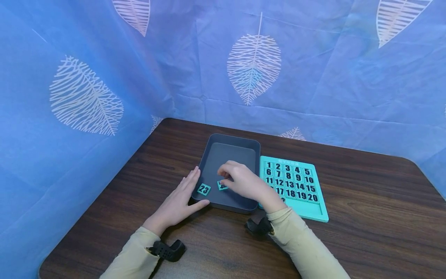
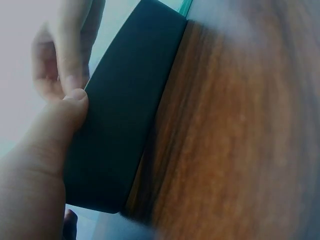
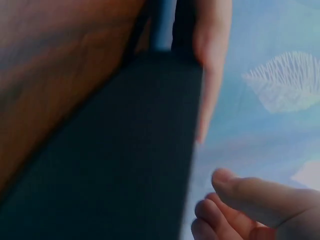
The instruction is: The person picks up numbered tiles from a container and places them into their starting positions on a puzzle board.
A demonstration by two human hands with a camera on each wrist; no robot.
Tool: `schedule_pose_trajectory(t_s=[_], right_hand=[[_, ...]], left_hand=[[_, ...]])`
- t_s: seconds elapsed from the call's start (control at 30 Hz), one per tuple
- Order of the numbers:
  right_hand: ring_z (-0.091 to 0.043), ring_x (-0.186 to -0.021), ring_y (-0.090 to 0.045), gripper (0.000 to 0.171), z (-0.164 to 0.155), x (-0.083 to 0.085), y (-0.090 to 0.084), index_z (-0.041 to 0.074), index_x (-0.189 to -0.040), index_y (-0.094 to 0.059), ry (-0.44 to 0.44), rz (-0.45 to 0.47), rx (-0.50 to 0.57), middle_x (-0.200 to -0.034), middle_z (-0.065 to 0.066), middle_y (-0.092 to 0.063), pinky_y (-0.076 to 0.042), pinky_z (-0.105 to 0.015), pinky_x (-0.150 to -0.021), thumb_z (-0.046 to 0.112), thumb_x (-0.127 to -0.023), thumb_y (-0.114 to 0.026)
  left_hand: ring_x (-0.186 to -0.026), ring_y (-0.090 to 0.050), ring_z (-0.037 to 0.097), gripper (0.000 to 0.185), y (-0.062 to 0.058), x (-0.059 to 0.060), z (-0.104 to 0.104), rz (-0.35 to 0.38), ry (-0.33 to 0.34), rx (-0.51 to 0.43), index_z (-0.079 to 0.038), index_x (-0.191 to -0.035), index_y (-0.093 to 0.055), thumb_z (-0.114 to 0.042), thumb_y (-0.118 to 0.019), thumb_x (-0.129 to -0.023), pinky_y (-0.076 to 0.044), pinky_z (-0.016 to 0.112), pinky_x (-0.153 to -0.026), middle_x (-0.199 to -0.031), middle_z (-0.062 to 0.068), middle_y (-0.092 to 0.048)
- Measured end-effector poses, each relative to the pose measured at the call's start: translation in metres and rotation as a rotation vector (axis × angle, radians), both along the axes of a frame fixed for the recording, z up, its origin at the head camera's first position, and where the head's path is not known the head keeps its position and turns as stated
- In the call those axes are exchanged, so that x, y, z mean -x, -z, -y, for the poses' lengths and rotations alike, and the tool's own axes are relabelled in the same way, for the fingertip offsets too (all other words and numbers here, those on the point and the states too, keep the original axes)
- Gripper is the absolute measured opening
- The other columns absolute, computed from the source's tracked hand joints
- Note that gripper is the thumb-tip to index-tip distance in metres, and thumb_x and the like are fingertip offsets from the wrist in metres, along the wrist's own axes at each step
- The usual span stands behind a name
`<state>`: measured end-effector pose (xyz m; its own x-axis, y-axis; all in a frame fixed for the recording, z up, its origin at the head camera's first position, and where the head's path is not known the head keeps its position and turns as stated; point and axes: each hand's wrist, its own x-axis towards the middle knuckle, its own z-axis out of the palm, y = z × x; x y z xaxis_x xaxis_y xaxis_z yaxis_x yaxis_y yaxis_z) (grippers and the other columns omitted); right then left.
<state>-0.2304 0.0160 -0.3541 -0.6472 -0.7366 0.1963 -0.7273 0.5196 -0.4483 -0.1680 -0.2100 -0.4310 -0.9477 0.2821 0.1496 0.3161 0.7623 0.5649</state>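
1. The counter [image 1: 366,201], a dark wood-grain surface, carried all items and was enclosed at 9, 12 and 3 o'clock by a blue leaf-print curtain [image 1: 313,77].
2. The number board [image 1: 296,186], a teal frame showing tiles 1 to 20 in rows, lay flat at 3 o'clock of the tray, just beside it; its lowest row appeared mostly unfilled, though the right wrist covered part of it.
3. The grey tray [image 1: 223,151] sat at the centre of the counter. Its raised walls kept the loose tiles contained.
4. The left hand [image 1: 179,201] rested at 9 o'clock of the tray, fingers straight along the left wall and thumb against the near wall, judged to be bracing the tray against sliding. The left wrist view confirmed the thumb pressed on the wall [image 2: 120,125].
5. The right hand [image 1: 244,182] reached into the tray from 4 o'clock, fingers curled downward onto a teal tile [image 1: 221,186]. Whether the tile was pinched or merely touched could not be told; its number was hidden.
6. Tile 23 [image 1: 204,189] lay loose, face up, in the tray at 9 o'clock of the covered tile.
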Motion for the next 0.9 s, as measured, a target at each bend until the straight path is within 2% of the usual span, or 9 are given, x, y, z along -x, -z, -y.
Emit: schedule_pose_trajectory(t_s=[0.27,0.47,0.67,0.9], right_hand=[[-0.017,-0.092,-0.061,0.024,0.029,0.0,0.017,0.002,-0.111,-0.065,0.009,0.065,0.011,-0.105,-0.008,-0.062,-0.053,-0.027,-0.078,0.008,-0.088,-0.069],[-0.018,-0.092,-0.062,0.025,0.04,0.002,0.025,0.002,-0.111,-0.066,-0.016,0.084,-0.037,-0.105,-0.008,-0.062,-0.053,-0.027,-0.078,0.008,-0.087,-0.07],[-0.018,-0.094,-0.061,0.031,0.047,0.002,0.029,0.001,-0.112,-0.066,-0.02,0.113,-0.082,-0.105,-0.009,-0.062,-0.053,-0.028,-0.078,0.017,-0.086,-0.073],[-0.016,-0.092,-0.059,0.034,0.051,0.005,0.033,0.002,-0.111,-0.067,-0.018,0.086,-0.129,-0.102,-0.006,-0.063,-0.051,-0.026,-0.076,0.02,-0.084,-0.076]], left_hand=[[-0.145,-0.006,0.021,0.091,0.002,0.001,0.0,-0.005,0.005,-0.007,-0.016,-0.155,-0.007,-0.057,-0.056,-0.09,-0.013,0.048,-0.115,-0.16,-0.001,-0.003],[-0.145,-0.006,0.02,0.09,0.001,0.002,0.0,-0.007,0.007,-0.012,-0.016,-0.155,-0.008,-0.057,-0.055,-0.09,-0.013,0.047,-0.115,-0.16,0.0,-0.004],[-0.145,-0.006,0.02,0.093,0.0,0.002,0.0,-0.01,0.013,-0.01,-0.016,-0.155,-0.007,-0.066,-0.049,-0.089,-0.013,0.047,-0.115,-0.16,0.0,-0.003],[-0.145,-0.007,0.021,0.094,-0.001,0.001,0.001,-0.008,0.014,-0.006,-0.016,-0.155,-0.007,-0.07,-0.044,-0.087,-0.013,0.046,-0.115,-0.16,0.0,-0.003]])
